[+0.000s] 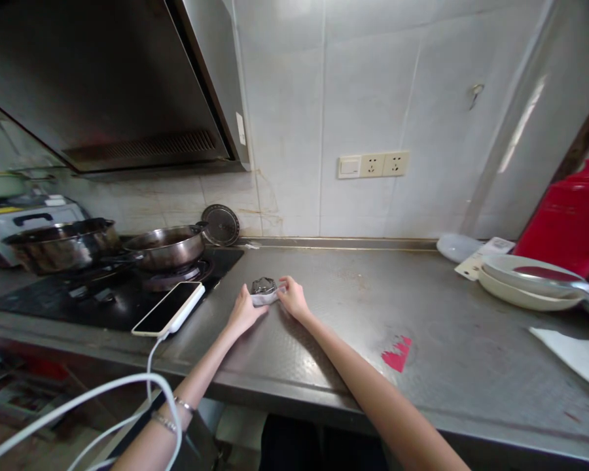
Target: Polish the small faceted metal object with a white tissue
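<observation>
Between my hands, on the steel counter (338, 288), is a small dark, shiny, round object (264, 285) with a pale grey cloth or wrapper (264, 299) along its near side. My left hand (245, 311) grips the left end of the pale material, thumb pointing toward the middle. At its right end, my right hand (292, 297) pinches the same material with bent fingers. What the dark object is cannot be made out.
Left of my hands, a phone (167, 309) with a white cable lies at the edge of the black stove (103, 307), which carries two metal pans (169, 247). A torn red piece (397, 354) lies right; stacked plates (530, 294) and a red container (564, 222) stand far right.
</observation>
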### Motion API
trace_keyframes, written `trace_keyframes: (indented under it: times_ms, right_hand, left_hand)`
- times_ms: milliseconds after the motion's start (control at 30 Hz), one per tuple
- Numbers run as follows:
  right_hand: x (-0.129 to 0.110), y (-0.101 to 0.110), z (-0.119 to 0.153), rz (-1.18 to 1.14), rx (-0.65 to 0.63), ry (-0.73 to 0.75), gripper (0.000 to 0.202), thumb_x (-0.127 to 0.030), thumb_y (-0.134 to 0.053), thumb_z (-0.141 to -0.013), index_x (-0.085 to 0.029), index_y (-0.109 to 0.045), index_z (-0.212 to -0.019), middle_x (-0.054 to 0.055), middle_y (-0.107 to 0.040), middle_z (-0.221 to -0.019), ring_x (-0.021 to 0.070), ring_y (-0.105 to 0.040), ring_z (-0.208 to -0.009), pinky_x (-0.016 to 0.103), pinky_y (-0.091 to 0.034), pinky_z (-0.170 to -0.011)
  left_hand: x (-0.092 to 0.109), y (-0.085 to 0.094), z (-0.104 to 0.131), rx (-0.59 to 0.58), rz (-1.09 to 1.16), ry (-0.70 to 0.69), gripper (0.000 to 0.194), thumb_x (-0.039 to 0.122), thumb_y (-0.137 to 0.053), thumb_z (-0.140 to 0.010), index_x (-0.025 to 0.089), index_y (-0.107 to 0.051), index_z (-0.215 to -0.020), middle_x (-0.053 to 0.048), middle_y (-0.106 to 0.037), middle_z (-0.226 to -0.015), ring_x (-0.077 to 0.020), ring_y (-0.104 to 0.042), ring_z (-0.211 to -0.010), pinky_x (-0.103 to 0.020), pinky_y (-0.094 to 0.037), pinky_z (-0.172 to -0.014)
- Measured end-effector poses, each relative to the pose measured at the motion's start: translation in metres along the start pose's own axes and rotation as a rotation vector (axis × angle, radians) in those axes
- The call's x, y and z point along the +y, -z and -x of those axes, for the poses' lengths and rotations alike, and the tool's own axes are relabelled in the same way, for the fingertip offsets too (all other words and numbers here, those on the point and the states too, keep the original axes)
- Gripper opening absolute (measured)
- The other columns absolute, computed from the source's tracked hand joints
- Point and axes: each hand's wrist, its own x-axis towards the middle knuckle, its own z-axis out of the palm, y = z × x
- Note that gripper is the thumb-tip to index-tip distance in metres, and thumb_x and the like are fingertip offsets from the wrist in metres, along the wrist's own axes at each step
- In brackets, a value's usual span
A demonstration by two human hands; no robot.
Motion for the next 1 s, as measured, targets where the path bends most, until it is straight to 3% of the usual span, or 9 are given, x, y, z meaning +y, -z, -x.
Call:
trace_keyframes:
  times_ms: [100, 333, 433, 533, 633, 1000]
  right_hand:
    - [0.002, -0.003, -0.004, -0.001, -0.018, -0.001, 0.042, -0.008, -0.054, -0.069, -0.018, -0.059, -0.109, 0.007, -0.068, -0.095, 0.0213, -0.063, -0.092, 0.035, -0.048, -0.086]
    - [0.008, -0.002, -0.015, -0.024, -0.180, 0.066, 0.070, -0.004, -0.066, -0.056, -0.018, -0.054, -0.123, 0.010, -0.065, -0.115, 0.0232, -0.063, -0.097, 0.036, -0.049, -0.089]
    - [0.011, 0.000, -0.021, -0.036, -0.253, 0.094, 0.080, -0.008, -0.075, -0.050, -0.019, -0.053, -0.127, 0.009, -0.065, -0.117, 0.0239, -0.064, -0.095, 0.036, -0.050, -0.088]
    - [0.012, 0.001, -0.026, -0.044, -0.298, 0.118, 0.079, -0.015, -0.080, -0.050, -0.019, -0.055, -0.125, 0.009, -0.066, -0.116, 0.0245, -0.065, -0.094, 0.037, -0.050, -0.087]
    - [0.013, 0.001, -0.030, -0.048, -0.328, 0.148, 0.072, -0.017, -0.080, -0.052, -0.020, -0.059, -0.121, 0.007, -0.068, -0.112, 0.0251, -0.065, -0.097, 0.037, -0.049, -0.089]
    - [0.013, 0.004, -0.031, -0.047, -0.342, 0.190, 0.068, -0.018, -0.079, -0.055, -0.020, -0.060, -0.120, 0.006, -0.070, -0.110, 0.0256, -0.064, -0.100, 0.037, -0.048, -0.089]
  left_hand:
    - [-0.001, 0.005, -0.013, 0.018, -0.022, 0.044, 0.088, 0.037, -0.078, -0.058, 0.006, -0.040, -0.130, -0.027, -0.051, -0.132, -0.0345, -0.047, -0.127, -0.036, -0.040, -0.099]
    - [-0.001, 0.016, -0.025, -0.027, 0.012, -0.007, 0.075, 0.032, -0.080, -0.056, 0.007, -0.053, -0.121, -0.024, -0.051, -0.133, -0.0346, -0.049, -0.125, -0.038, -0.037, -0.103]
    - [-0.001, 0.020, -0.028, -0.065, 0.070, -0.089, 0.065, 0.032, -0.080, -0.055, 0.012, -0.060, -0.114, -0.018, -0.059, -0.127, -0.0332, -0.054, -0.119, -0.037, -0.041, -0.100]
    - [-0.004, 0.023, -0.033, -0.157, 0.134, -0.169, 0.056, 0.035, -0.079, -0.057, 0.015, -0.064, -0.107, -0.012, -0.068, -0.114, -0.0308, -0.062, -0.108, -0.037, -0.046, -0.095]
    - [-0.009, 0.026, -0.039, -0.208, 0.165, -0.198, 0.058, 0.035, -0.079, -0.056, 0.015, -0.064, -0.108, -0.011, -0.069, -0.111, -0.0296, -0.064, -0.104, -0.037, -0.047, -0.093]
    - [-0.026, 0.022, -0.047, -0.247, 0.289, -0.222, 0.062, 0.029, -0.079, -0.054, 0.014, -0.064, -0.112, -0.009, -0.068, -0.116, -0.0278, -0.063, -0.107, -0.039, -0.045, -0.097]
